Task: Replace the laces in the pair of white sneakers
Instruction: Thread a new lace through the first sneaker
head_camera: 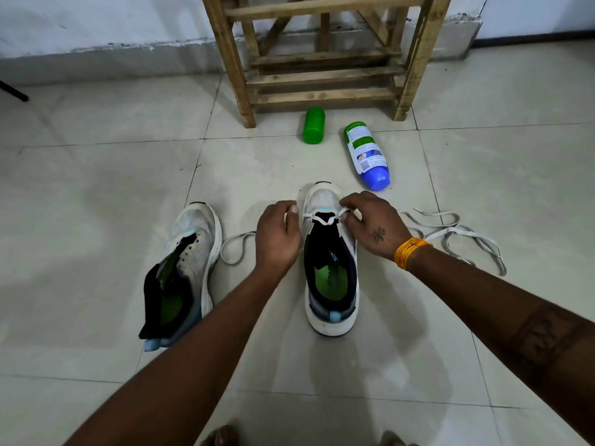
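Note:
Two white sneakers with black tongues and green insoles stand on the tiled floor. The right sneaker (331, 278) has a white lace (325, 220) crossing its lowest eyelets near the toe. My left hand (278, 239) pinches one end of this lace at the shoe's left side, and the tail (236, 249) loops out on the floor behind it. My right hand (375, 225) pinches the other end at the right eyelets. The left sneaker (185, 268) sits apart with no lace in it, tongue pulled out. A loose lace (457, 235) lies in a tangle on the floor to the right.
A green cap (314, 125) and a blue-and-green bottle (367, 156) lie on the tiles beyond the shoes. Behind them a wooden stool (322, 59) stands against the white wall. My feet (225, 436) show at the bottom edge.

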